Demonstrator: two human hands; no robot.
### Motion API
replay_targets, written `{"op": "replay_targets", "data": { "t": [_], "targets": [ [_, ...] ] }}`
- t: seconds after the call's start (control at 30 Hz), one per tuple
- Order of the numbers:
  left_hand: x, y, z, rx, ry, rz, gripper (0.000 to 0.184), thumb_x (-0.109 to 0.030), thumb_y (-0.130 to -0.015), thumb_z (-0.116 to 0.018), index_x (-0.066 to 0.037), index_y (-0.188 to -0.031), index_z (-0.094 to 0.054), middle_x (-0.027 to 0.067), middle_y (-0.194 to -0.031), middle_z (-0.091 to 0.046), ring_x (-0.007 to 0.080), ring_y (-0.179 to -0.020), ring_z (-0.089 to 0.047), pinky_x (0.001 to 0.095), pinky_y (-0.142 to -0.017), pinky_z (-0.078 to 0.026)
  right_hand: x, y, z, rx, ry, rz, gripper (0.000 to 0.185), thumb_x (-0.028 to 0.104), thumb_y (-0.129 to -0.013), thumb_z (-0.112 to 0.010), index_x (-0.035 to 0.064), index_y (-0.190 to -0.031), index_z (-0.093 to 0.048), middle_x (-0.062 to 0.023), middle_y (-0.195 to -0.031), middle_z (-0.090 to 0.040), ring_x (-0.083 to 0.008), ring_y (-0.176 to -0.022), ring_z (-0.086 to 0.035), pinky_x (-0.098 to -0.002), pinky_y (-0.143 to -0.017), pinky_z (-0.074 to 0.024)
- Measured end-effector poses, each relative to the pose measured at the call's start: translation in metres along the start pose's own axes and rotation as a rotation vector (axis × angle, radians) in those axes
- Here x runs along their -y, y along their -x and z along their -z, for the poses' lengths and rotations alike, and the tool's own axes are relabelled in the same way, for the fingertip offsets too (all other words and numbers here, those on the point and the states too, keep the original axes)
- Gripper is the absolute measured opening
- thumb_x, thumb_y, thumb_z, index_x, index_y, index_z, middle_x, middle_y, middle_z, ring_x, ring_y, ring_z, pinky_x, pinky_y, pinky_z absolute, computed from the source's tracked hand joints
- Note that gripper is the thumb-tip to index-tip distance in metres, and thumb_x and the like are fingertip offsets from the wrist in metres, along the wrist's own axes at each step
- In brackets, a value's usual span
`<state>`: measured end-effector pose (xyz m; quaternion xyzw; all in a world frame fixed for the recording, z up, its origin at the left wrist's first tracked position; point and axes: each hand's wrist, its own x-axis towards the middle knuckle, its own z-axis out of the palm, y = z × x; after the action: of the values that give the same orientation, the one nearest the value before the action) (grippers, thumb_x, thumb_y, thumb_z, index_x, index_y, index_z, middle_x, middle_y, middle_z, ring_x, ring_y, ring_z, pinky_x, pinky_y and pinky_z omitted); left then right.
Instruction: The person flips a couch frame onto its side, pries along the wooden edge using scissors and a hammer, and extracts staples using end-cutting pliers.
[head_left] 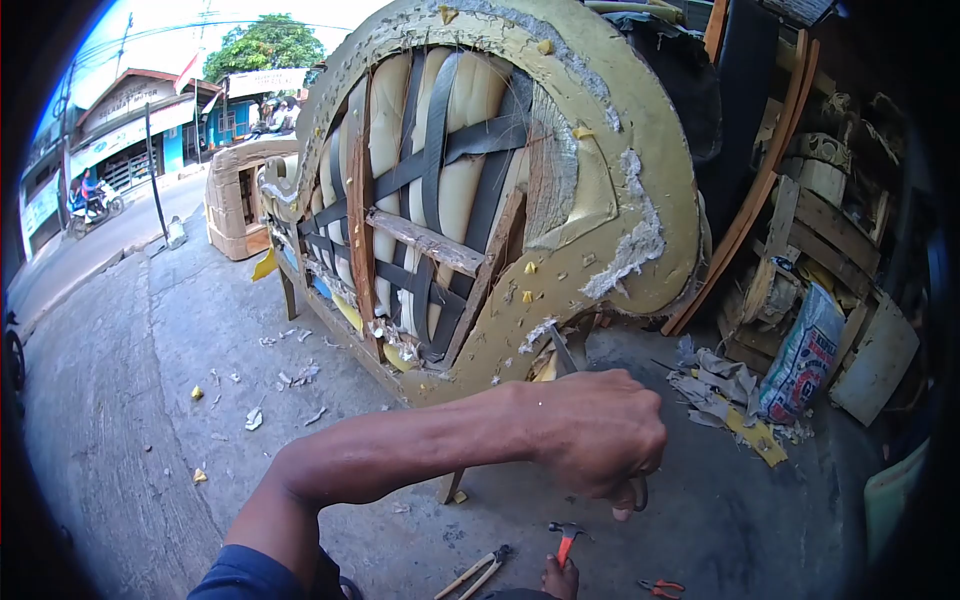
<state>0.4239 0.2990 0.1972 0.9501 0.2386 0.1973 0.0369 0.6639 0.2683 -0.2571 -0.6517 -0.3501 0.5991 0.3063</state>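
Note:
My left hand [600,435] reaches across from the lower left, closed in a fist in front of the sofa frame's lower edge. A dark curved metal loop [641,490] shows under the fist, and a grey blade-like piece [565,352] rises just above it against the frame. Whether they are one tool, I cannot tell. At the bottom, my right hand [560,578] is closed around the orange handle of a claw hammer [566,530], head up. The worn gold sofa frame [470,375] has torn covering, grey fluff, dark webbing [435,150] and bare wooden slats [362,220].
Pincers [478,574] and red pliers [662,588] lie on the concrete floor [230,440] among scraps. At right are a printed sack [802,350], scrap wood [822,235] and a yellow strip [755,435]. A wrapped chair frame [228,205] and a street with a motorbike [98,205] are behind left.

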Motion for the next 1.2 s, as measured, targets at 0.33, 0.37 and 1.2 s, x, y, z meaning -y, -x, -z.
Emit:
{"op": "replay_targets", "data": {
  "t": [0.33, 0.37, 1.2],
  "targets": [
    [-0.003, -0.008, 0.006, 0.030, 0.118, 0.080, 0.034, -0.029, -0.070, -0.087, 0.002, -0.076, -0.074, 0.0204, -0.070, -0.069, 0.0385, -0.077, -0.071, 0.0465, -0.071, -0.054, 0.154, 0.080, -0.008, 0.035, -0.100, 0.467, 0.019, 0.024, -0.103, -0.053, 0.0054, -0.108, -0.053, 0.0003, -0.058, -0.045, -0.0102, -0.039, -0.045, -0.0282, -0.035, -0.0354],
    [-0.003, -0.008, 0.007, 0.047, 0.097, 0.107, 0.034, -0.029, -0.070, -0.087, 0.002, -0.076, -0.074, 0.0208, -0.070, -0.069, 0.0384, -0.078, -0.071, 0.0463, -0.072, -0.054, 0.156, 0.080, -0.008, 0.040, -0.106, 0.517, 0.019, 0.027, -0.105, -0.051, 0.0079, -0.102, -0.049, 0.0006, -0.059, -0.042, -0.0092, -0.038, -0.040, -0.0273, -0.033, -0.0336],
    [0.002, -0.012, 0.005, 0.070, 0.116, 0.098, 0.031, -0.026, -0.075, -0.084, 0.003, -0.079, -0.073, 0.0233, -0.076, -0.069, 0.0433, -0.084, -0.070, 0.0491, -0.076, -0.054, 0.188, 0.141, -0.037, -0.163, -0.636, 1.168, 0.051, 0.061, -0.101, -0.053, 0.0096, -0.097, -0.049, -0.0020, -0.062, -0.041, -0.0108, -0.045, -0.037, -0.0291, -0.039, -0.0353]
  ]
}}
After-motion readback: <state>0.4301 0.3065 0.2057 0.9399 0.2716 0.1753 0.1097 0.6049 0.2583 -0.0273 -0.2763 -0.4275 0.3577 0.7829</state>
